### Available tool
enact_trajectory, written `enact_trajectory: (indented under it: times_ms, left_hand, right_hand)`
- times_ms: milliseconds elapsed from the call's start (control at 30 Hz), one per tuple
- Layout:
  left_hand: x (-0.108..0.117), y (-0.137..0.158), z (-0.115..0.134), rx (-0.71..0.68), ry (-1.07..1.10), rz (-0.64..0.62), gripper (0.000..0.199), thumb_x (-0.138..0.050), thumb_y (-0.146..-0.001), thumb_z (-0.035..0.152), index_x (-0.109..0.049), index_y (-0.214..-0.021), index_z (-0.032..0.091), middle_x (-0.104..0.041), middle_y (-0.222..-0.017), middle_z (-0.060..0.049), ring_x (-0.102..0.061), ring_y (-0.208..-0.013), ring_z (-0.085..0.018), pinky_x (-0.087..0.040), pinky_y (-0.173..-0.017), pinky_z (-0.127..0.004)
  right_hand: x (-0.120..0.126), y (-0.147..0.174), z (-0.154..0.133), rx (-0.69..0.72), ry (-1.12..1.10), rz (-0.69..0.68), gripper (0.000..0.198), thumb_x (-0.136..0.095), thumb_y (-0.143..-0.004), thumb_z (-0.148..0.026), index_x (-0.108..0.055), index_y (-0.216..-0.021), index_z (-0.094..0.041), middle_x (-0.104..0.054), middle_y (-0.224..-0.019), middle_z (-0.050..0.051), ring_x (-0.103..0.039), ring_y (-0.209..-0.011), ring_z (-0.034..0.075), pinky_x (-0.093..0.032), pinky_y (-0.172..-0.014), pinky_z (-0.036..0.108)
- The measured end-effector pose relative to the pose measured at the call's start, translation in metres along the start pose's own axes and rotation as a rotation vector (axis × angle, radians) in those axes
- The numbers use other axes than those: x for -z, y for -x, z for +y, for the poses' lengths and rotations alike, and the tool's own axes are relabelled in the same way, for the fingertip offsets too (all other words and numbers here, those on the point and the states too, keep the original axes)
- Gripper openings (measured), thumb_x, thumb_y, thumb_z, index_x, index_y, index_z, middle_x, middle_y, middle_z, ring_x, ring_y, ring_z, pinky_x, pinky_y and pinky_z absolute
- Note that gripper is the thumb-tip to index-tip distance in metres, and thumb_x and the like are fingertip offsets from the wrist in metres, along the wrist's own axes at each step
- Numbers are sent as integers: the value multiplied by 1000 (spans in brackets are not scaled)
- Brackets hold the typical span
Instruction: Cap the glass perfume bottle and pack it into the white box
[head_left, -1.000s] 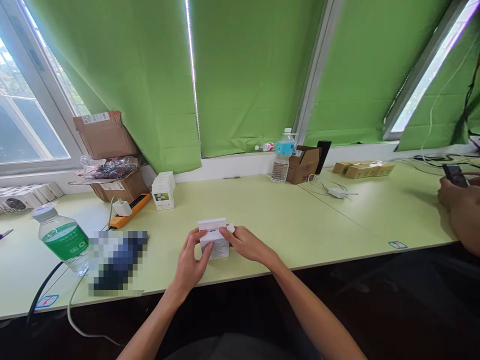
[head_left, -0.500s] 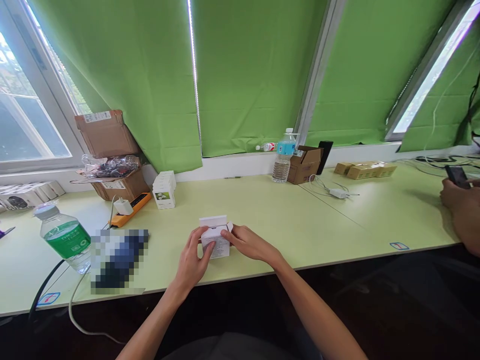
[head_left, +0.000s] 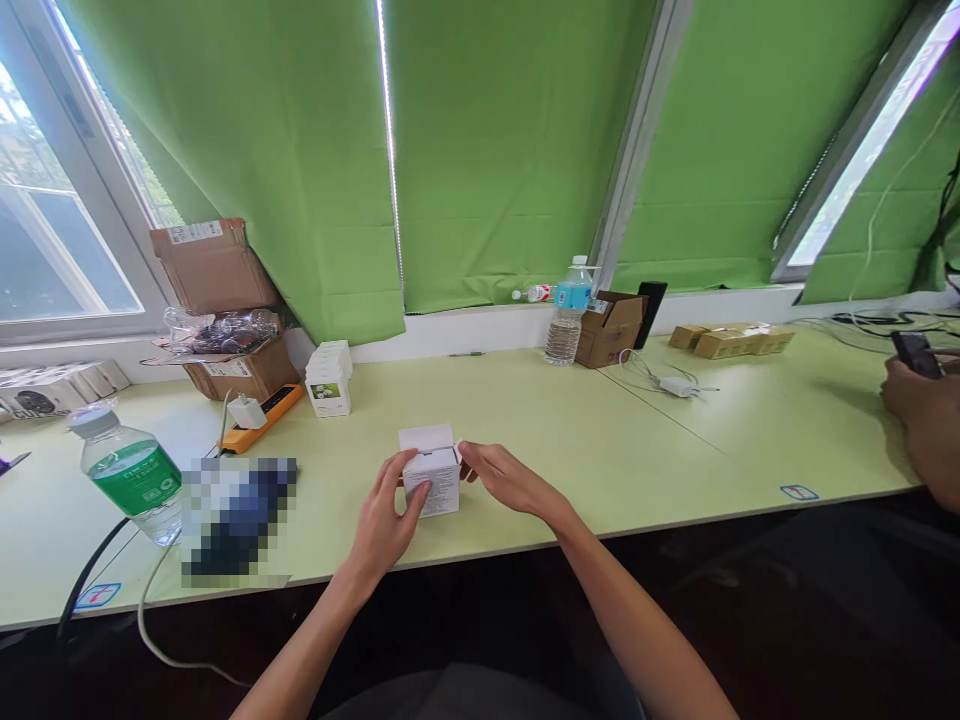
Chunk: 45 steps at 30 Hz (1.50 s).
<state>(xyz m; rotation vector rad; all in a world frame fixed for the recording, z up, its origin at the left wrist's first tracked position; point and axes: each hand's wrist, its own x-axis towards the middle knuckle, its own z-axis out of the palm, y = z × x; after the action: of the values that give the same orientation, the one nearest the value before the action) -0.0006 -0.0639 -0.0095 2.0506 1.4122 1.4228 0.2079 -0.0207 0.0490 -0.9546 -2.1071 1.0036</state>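
Note:
A small white cardboard box (head_left: 436, 488) with printed text stands on the table in front of me, its top lid flap raised at the back. My left hand (head_left: 391, 510) grips the box's left side, with the thumb on the near face and the fingers over the top left edge. At the top right corner, my right hand (head_left: 504, 478) has its fingertips on the small side flap, thumb and fingers close together. What lies inside the box cannot be made out.
To the left are a green-labelled water bottle (head_left: 135, 478), an orange power strip (head_left: 264, 420), an open brown carton (head_left: 225, 370) and a row of white boxes (head_left: 328, 380). Behind stands a blue-labelled bottle (head_left: 568, 315). At far right another person's hand (head_left: 922, 405) holds a phone.
My right thumb has moved off the top of the box toward its right edge, and the right hand has shifted slightly right. The left hand keeps its grip.

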Motion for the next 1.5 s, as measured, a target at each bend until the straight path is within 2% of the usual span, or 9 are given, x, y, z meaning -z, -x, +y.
enact_trajectory:
  times_ms: [133, 233, 433, 733, 867, 1000, 1133, 1367, 1500]
  left_hand:
    - [0, 0, 0, 27, -11, -3, 42, -52, -92, 33, -41, -132, 29, -51, -132, -6, -58, -107, -19, -49, -90, -33]
    - [0, 1, 0, 42, -21, -1, 46, -52, -91, 34, -40, -135, 29, -51, -133, -7, -58, -107, -19, -49, -91, -34]
    - [0, 0, -2, 0, -4, 14, 47, -53, -91, 34, -41, -135, 27, -53, -131, -8, -59, -107, -19, -50, -89, -33]
    - [1, 0, -1, 15, 22, 19, 45, -52, -92, 35, -43, -135, 27, -53, -132, -8, -60, -103, -18, -50, -88, -32]
    - [3, -1, -1, 25, 66, 18, 41, -45, -95, 35, -44, -134, 25, -56, -129, -8, -60, -102, -18, -50, -87, -32]
    - [6, -2, 1, 52, 80, 23, 38, -37, -97, 35, -48, -132, 24, -60, -125, -7, -60, -104, -19, -48, -87, -32]
    - [7, -3, 2, 67, 90, 55, 36, -38, -98, 34, -51, -130, 25, -59, -127, -6, -57, -111, -19, -46, -90, -32]
    - [6, -4, 0, -25, 101, 130, 31, -46, -95, 30, -61, -121, 26, -60, -126, -5, -53, -119, -20, -43, -99, -34]
    - [6, -4, -2, -38, 93, 157, 29, -48, -93, 31, -64, -117, 25, -62, -122, -6, -56, -115, -21, -47, -97, -36]
  right_hand:
    - [2, -2, 6, -48, -60, 0, 65, -21, -94, -64, -64, -85, -16, -67, -85, 7, -60, -79, 20, -44, -78, 33]
    - [1, -2, 5, -29, -99, -34, 61, -24, -94, -63, -64, -90, -17, -66, -89, 7, -61, -79, 19, -46, -76, 32]
    - [-4, -2, 0, 11, 21, -17, 49, -36, -93, -60, -60, -88, -18, -62, -82, 4, -58, -75, 18, -45, -72, 30]
    - [-6, -3, 1, -7, 69, -4, 45, -37, -94, -57, -59, -87, -18, -61, -83, 3, -55, -74, 17, -43, -70, 30]
    - [-8, -3, -1, 0, 40, 2, 42, -37, -95, -53, -58, -86, -18, -63, -87, 3, -56, -78, 18, -43, -75, 30]
    - [-9, -2, -3, -4, 11, -6, 40, -37, -95, -52, -58, -86, -19, -63, -87, 2, -57, -81, 19, -43, -77, 31]
    - [-9, -3, -3, 1, 6, -4, 39, -38, -95, -51, -59, -86, -19, -63, -87, 3, -57, -82, 19, -44, -78, 31]
    - [-10, -4, -1, -3, 24, 3, 40, -37, -95, -51, -61, -93, -19, -65, -93, 4, -57, -83, 19, -43, -78, 31]
    - [-10, -3, -2, 6, -8, -10, 43, -36, -95, -54, -61, -92, -19, -64, -92, 3, -57, -84, 18, -43, -79, 31]
